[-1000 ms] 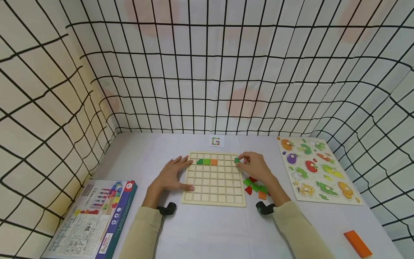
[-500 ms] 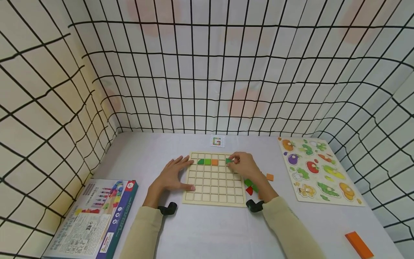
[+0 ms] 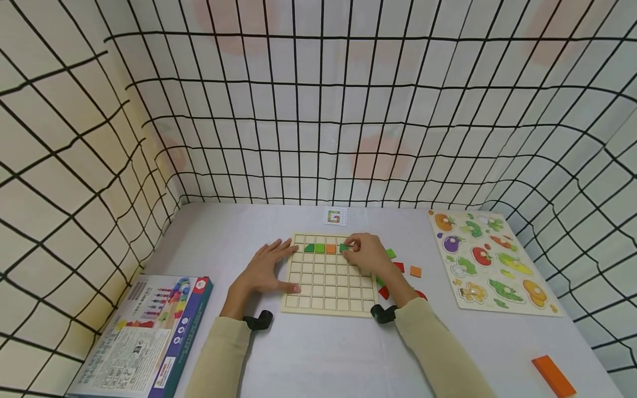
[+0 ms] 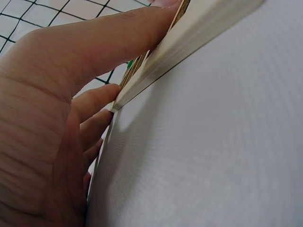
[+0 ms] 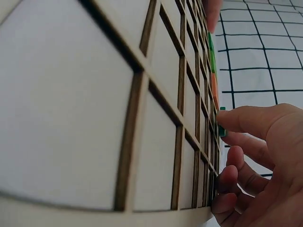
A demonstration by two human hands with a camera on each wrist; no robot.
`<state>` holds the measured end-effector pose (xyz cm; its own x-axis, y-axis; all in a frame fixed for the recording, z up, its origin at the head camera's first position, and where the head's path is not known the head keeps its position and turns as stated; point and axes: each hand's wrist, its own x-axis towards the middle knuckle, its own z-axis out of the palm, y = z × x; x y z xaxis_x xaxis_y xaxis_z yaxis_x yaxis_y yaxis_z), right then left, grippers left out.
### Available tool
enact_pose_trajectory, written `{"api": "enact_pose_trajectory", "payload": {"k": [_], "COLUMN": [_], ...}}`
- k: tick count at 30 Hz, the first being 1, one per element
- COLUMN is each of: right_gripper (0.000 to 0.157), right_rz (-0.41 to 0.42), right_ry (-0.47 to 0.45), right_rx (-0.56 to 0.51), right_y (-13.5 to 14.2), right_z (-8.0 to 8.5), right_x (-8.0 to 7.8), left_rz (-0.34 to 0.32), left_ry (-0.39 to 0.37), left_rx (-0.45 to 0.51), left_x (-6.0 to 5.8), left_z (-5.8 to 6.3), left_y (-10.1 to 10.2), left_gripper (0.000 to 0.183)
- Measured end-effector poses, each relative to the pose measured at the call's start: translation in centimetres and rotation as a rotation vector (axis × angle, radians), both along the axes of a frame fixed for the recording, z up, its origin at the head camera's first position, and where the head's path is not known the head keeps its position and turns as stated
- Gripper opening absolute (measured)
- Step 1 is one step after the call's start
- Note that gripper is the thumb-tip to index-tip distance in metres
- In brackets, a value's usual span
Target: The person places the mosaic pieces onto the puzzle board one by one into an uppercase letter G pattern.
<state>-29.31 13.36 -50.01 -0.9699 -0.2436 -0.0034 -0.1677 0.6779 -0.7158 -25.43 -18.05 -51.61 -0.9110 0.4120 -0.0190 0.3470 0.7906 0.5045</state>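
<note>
A pale wooden grid board (image 3: 323, 290) lies in the middle of the table. Along its second row sit a dark green tile with a curved corner (image 3: 309, 249), a light green square tile (image 3: 320, 249) and an orange square tile (image 3: 330, 249). My right hand (image 3: 369, 255) pinches another dark green tile (image 5: 222, 122) between thumb and index finger, over that same row just right of the orange one. With its fingers spread, my left hand (image 3: 264, 271) rests on the board's left side, thumb on the lower corner region and fingertips near the top.
Loose tiles, such as a red tile (image 3: 400, 267) and an orange tile (image 3: 415, 271), lie right of the board, partly behind my forearm. Behind it is a small pattern card (image 3: 335, 216). A vegetable puzzle (image 3: 475, 282), an orange block (image 3: 553, 376) and a box (image 3: 134, 337) lie farther out.
My right hand has moved left along the second row with the dark green tile, from the board's right edge to beside the orange tile. The left hand stays in place.
</note>
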Motion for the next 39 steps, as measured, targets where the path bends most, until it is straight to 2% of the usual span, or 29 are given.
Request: {"api": "enact_pose_trajectory", "payload": {"k": [10,17,28,35,39], "right_gripper": [0.025,0.022,0.020,0.021,0.022], "right_rz": [0.013,-0.009,0.001,0.001,-0.011], "right_ry": [-0.001,-0.009,0.006,0.012,0.035], "right_rx": [0.012,-0.007,-0.008,-0.091,-0.074], "right_y": [-0.4,-0.1,-0.2,0.8,1.8], "right_z": [0.2,-0.3,-0.5,0.5,0.8], "right_x": [0.2,0.5,0.3,0.8,0.8], "left_rz": [-0.003,-0.007,0.004,-0.005,-0.009], "left_ry": [-0.005,-0.013,-0.013,-0.010,-0.007], "left_rx": [0.004,0.014,-0.007,-0.001,-0.008], "left_x": [0.0,0.4,0.4,0.2,0.1], "left_z": [0.0,0.2,0.0,0.3,0.3], "left_y": [-0.1,0.0,0.0,0.0,0.0], "left_gripper": [0.110,0.110,0.111,0.111,0.111]}}
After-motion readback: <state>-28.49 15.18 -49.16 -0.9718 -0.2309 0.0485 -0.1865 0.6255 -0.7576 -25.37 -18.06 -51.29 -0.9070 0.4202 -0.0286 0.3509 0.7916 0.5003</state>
